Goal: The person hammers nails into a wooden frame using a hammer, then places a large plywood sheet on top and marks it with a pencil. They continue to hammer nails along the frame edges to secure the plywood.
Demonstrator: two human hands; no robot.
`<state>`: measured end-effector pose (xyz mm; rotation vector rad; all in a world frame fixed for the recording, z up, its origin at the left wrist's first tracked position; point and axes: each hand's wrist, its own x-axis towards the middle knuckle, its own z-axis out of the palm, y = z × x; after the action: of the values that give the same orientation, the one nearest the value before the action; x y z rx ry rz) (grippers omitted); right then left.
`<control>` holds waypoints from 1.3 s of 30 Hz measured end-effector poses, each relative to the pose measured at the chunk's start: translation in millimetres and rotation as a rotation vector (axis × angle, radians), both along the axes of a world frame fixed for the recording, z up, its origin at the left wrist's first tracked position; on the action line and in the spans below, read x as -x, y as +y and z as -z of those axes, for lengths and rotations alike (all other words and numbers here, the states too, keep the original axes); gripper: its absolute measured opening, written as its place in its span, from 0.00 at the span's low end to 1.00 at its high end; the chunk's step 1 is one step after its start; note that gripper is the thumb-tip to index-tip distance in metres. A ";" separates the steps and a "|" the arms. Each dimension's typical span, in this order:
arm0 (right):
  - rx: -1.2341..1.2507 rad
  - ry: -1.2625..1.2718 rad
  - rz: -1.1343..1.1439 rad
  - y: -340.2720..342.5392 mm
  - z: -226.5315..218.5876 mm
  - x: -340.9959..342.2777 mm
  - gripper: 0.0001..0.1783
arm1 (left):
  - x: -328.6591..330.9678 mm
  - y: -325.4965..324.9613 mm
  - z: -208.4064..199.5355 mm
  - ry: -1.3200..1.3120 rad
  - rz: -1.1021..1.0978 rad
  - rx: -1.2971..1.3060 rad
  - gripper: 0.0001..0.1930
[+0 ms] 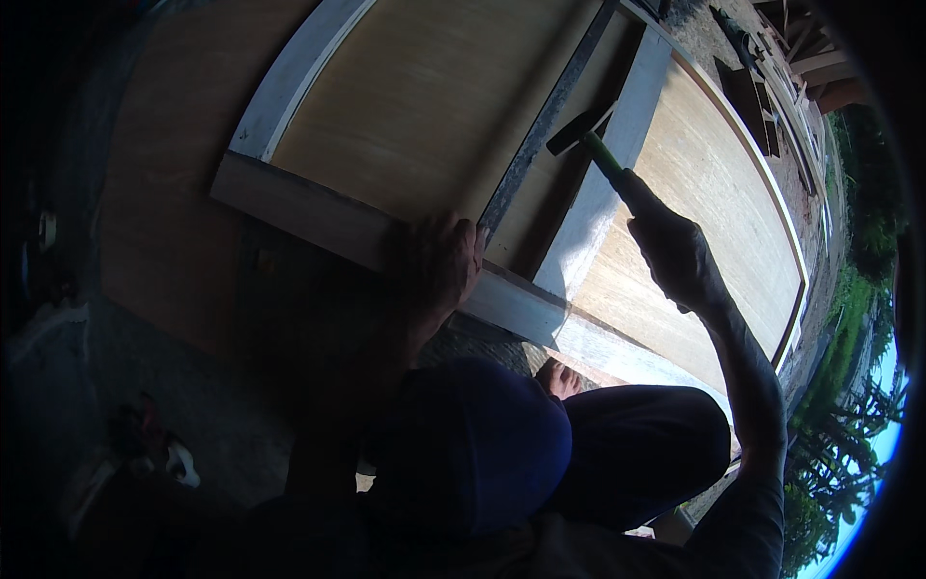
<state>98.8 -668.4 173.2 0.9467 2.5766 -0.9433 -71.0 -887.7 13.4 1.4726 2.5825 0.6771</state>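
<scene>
**Hammer raised over a timber frame on plywood**

Outdoors, on bare ground with offcuts of wood [786, 72] piled at the far edge and green trees [849, 405] beyond, a large plywood sheet [424, 106] lies flat with pale timber battens across it. The person crouches at its near edge, knees in dark trousers [637, 444].

The left hand [436, 259] lies flat, fingers spread, pressing down on the cross batten [318, 217] near where it meets a darker upright strip [540, 130]. The right hand [670, 253] is closed tight round the green handle of a hammer [588, 135], whose dark head hangs above the upright batten [617, 164], clear of the wood.

This looks like the nailing step, with the frame held steady for a blow. No nail can be made out. The next strike would need the head brought down squarely near the joint, well apart from the left fingers.
</scene>
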 end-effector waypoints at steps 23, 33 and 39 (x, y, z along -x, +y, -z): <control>0.161 -0.208 -0.396 -23.7 35.5 -42.1 0.33 | -8.0 2.5 0.6 -0.003 0.023 -0.062 0.14; 0.085 0.058 -0.472 -8.1 46.8 -59.2 0.36 | -5.4 5.7 -4.6 0.004 0.035 -0.034 0.13; 0.074 -0.113 -0.138 -33.6 26.3 -36.4 0.33 | -2.8 -0.5 0.2 0.058 0.007 -0.043 0.13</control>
<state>135.2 -702.0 146.9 0.7689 2.4591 -0.9141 -68.2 -888.2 13.2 1.5351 2.6206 0.7038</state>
